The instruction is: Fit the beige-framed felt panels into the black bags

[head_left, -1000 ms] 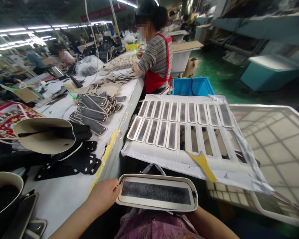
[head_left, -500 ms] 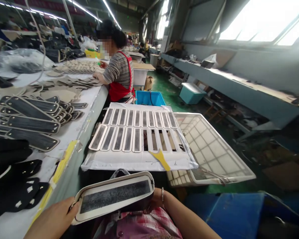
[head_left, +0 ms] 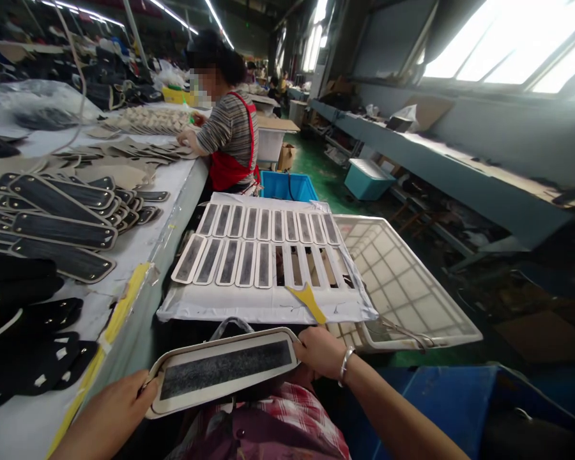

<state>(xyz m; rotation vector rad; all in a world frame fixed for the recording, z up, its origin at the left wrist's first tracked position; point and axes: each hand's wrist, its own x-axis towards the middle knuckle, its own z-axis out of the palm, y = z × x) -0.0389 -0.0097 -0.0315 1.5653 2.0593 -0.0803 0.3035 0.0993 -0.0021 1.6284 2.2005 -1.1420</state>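
1 bag piece (head_left: 226, 369) in front of plaid clothing (head_left: 304, 409), black-strip face up; long axis approx L–R, R end a bit farther. L hand (head_left: 119, 402) grips its L end, R hand (head_left: 323, 351) its R end. White rack (head_left: 230, 305): 15 panels (head_left: 246, 259) (10 back, 5 front), 1 yellow tool (head_left: 309, 303).

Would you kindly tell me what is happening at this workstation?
A person's left hand and right hand grip opposite ends of a cream-rimmed piece, perhaps a bag. Ahead, cream-edged strips lie in two rows on a white frame, the nearer row reaching only partway across. A yellow forked tool rests at its near edge. A co-worker handles beige pieces on the table.
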